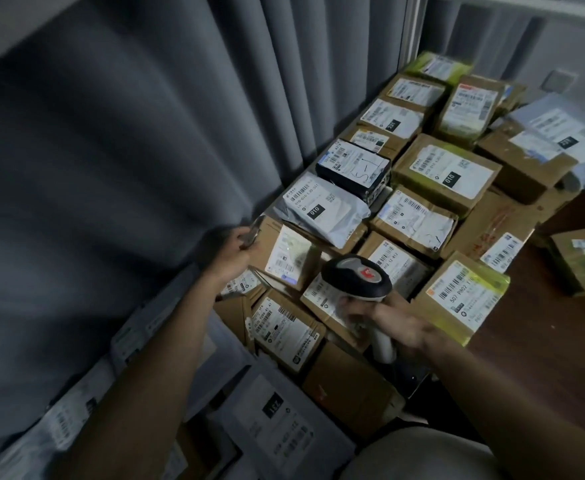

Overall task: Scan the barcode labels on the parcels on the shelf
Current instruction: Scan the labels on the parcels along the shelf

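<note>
Several cardboard parcels with white barcode labels lie packed together on a surface by the curtain. My right hand grips the white handle of a barcode scanner, whose black head points at a tilted brown parcel with a lit spot on its label. My left hand holds the left edge of that tilted parcel; its fingers are blurred. A grey poly mailer and a black box lie just behind it.
A grey curtain hangs along the left side. White and grey mailer bags lie in the near foreground. A dark brown tabletop shows at right with a lone box on it.
</note>
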